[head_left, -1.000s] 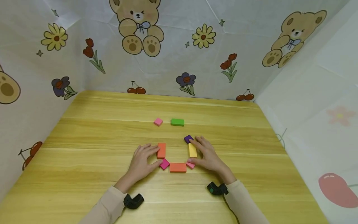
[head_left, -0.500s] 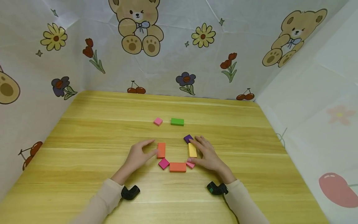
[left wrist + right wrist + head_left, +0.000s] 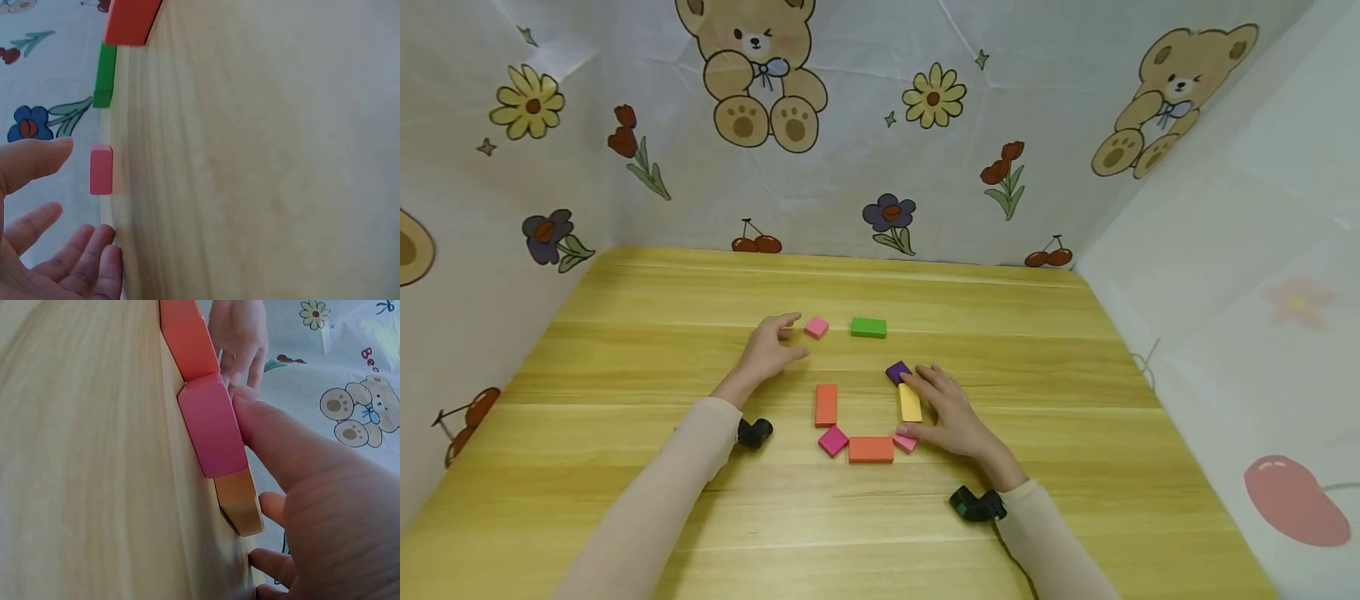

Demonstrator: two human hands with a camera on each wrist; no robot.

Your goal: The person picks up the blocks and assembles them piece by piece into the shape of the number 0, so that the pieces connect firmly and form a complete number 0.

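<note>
My left hand (image 3: 765, 348) hovers just left of a small pink block (image 3: 816, 327), its fingers spread and holding nothing. That block stands beyond the fingertips in the left wrist view. A green block (image 3: 868, 327) lies to its right. My right hand (image 3: 953, 419) rests along a yellow block (image 3: 910, 403), its index fingertip by a purple block (image 3: 897, 372). The right thumb touches another pink block (image 3: 212, 428), partly hidden by it in the head view. Across from these lie an upright orange block (image 3: 826, 405), a magenta block (image 3: 832, 442) and a front orange block (image 3: 871, 450).
The blocks form a U shape on the wood-grain table (image 3: 700, 517), with the pink and green blocks farther back. A patterned cloth (image 3: 850, 150) rises behind the table and at its sides. Each wrist carries a black camera.
My left hand has let go of the upright orange and magenta blocks and moved away to beside the far pink block. The right hand stays in place. The head view has shifted slightly.
</note>
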